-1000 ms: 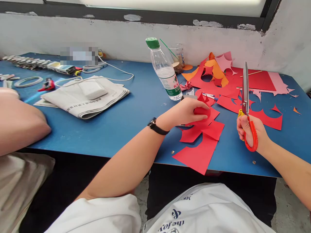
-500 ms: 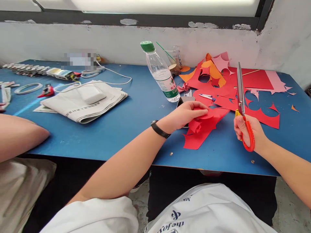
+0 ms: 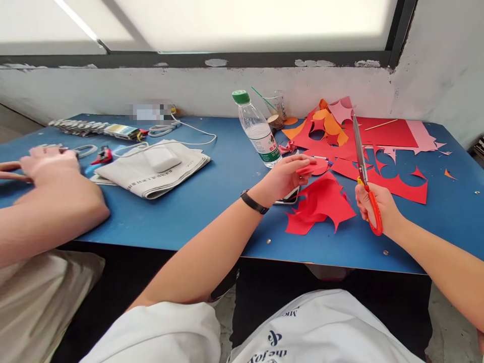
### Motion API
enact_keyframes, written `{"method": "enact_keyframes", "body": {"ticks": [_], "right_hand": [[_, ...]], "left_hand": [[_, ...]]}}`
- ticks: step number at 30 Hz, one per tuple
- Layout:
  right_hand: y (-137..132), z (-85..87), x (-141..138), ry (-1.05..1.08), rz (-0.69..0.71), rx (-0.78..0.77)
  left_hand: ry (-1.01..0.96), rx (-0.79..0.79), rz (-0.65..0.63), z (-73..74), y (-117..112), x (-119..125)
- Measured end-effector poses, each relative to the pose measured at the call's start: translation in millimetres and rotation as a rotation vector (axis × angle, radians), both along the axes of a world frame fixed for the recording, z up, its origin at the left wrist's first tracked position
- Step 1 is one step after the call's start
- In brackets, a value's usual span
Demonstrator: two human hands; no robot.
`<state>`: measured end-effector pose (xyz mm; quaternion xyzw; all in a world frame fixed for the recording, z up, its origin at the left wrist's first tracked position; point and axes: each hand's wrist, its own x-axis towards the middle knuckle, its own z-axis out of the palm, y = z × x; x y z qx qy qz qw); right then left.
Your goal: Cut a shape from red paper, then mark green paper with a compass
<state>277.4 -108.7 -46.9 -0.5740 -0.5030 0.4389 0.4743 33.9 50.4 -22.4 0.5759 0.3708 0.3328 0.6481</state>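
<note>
My left hand (image 3: 289, 174), with a black watch on the wrist, pinches a small round red paper piece (image 3: 315, 167) just above the blue table (image 3: 212, 196). Below and to its right lies a crumpled heap of red paper scraps (image 3: 321, 204). A phone (image 3: 289, 196) lies partly under my left hand. My right hand (image 3: 372, 204) is closed round the orange handles of long scissors (image 3: 362, 161), whose shut blades point up and away. The scissors stand to the right of the red scraps, apart from them.
A water bottle (image 3: 258, 130) with a green cap stands behind my left hand. Cut red, orange and pink paper sheets (image 3: 378, 136) cover the back right. Folded newspaper with a white box (image 3: 153, 169) lies at the left. Another person's hand (image 3: 49, 164) works at the far left.
My left hand has lifted a small red piece off the pile, and the red scraps have been gathered into a heap. The camera has tilted up. The other person's hand has come into view.
</note>
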Motion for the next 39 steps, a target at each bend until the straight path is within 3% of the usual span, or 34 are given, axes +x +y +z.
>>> {"method": "enact_keyframes", "body": {"ticks": [3,8,15,20,23,27,33,39], "right_hand": [[4,-4.9,0,0.013,0.004,-0.002],[7,-5.5,-2,0.012,-0.001,-0.006],[10,-11.4,-1,-0.001,0.023,0.01],[10,-10.2,-2,-0.056,0.046,0.0],[9,-0.5,-4,-0.174,0.024,-0.002],[12,9.1,-3,-0.5,-0.085,-0.092],[28,1.5,9,-0.862,-0.18,-0.269],[35,-1.8,21,-1.127,-0.222,-0.279]], "left_hand": [[0.159,-0.018,0.044,-0.6,15,7],[0.473,0.066,-0.038,1.8,36,10],[0.885,0.448,-0.088,2.9,49,23],[1.07,0.686,-0.197,5.9,54,28],[1.09,0.763,-0.282,7.8,53,27],[1.056,0.844,-0.305,7.3,42,22],[0.922,0.95,-0.267,-2.6,1,23],[0.868,1.051,-0.304,-19.9,-20,30]]}}
